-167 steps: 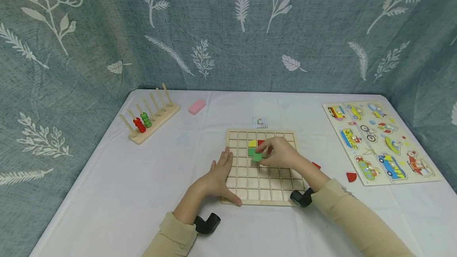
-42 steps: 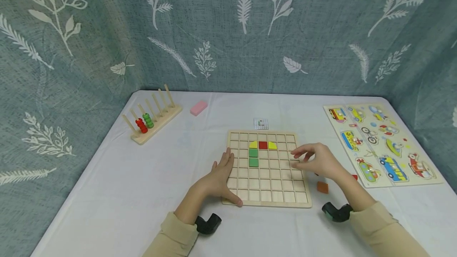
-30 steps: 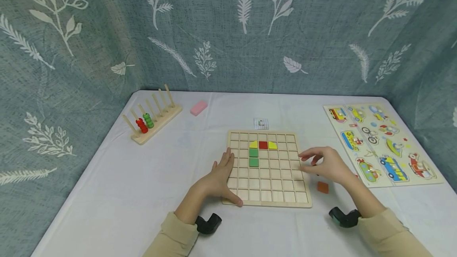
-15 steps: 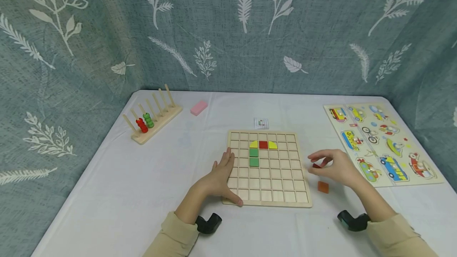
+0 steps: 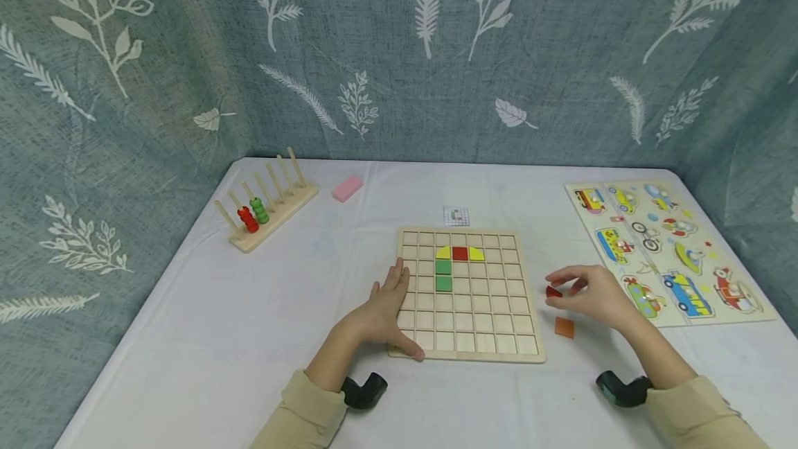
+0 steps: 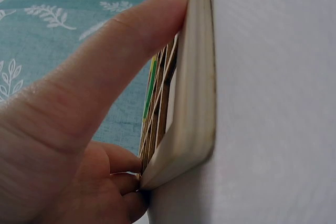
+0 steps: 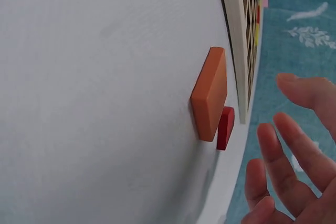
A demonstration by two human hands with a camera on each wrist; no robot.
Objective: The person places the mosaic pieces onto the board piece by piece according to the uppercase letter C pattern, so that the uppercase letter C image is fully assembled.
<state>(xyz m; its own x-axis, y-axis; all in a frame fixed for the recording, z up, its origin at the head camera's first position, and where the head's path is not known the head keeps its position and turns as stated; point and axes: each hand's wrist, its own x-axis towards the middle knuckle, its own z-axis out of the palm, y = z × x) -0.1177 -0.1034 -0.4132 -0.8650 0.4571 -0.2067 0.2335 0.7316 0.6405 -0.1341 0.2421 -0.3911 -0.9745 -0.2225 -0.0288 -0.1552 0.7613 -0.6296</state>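
My left hand steadies a wooden grid board at its near left corner, fingers along the left side and thumb on the front rim. In the board's cells lie a red square between two yellow rounded pieces, and green squares in a column below the left one. Off the board's right side, my right hand hovers over a small red piece on the table, thumb and fingers spread apart, holding nothing. An orange tile lies just nearer to me.
Behind the board is a small printed grid card. A peg stand with red and green beads and a pink block stand at the back left. A vehicle puzzle board lies on the right.
A second green square and the right yellow piece now sit on the board. My right hand has moved off it to the right, over the red piece. The left hand stays put.
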